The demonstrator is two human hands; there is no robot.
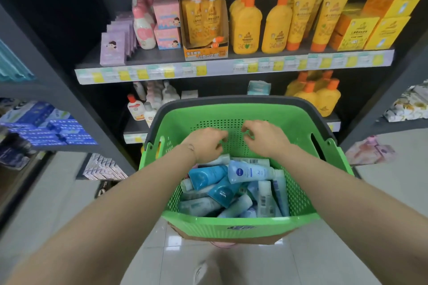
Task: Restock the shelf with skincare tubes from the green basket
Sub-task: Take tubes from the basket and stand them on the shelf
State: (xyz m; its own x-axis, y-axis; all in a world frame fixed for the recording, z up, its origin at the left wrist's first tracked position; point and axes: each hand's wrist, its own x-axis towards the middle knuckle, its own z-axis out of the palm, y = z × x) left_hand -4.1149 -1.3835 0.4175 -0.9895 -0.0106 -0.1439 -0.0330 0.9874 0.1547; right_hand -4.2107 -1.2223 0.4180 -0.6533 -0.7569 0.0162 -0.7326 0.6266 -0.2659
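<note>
Skincare tubes (222, 192) face a shelf (231, 66) stocked with yellow bottles (275, 23). They lie heaped, blue and white, on the bottom of the green basket (238, 227), reaching its near wall. The left hand (206, 143) and right hand (266, 137) hang over the basket's far half, near each other but apart. The fingers (223, 140) of both hands curl loosely downward and hold nothing. The pile lies just beneath them, spreading toward the near rim.

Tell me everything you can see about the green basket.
The green basket is plastic, with perforated walls, side slots and a grey handle along its far rim. It sits before the shelf on something brown, holding jumbled blue and white tubes. The left hand and right hand hover over it, gripping nothing.
</note>
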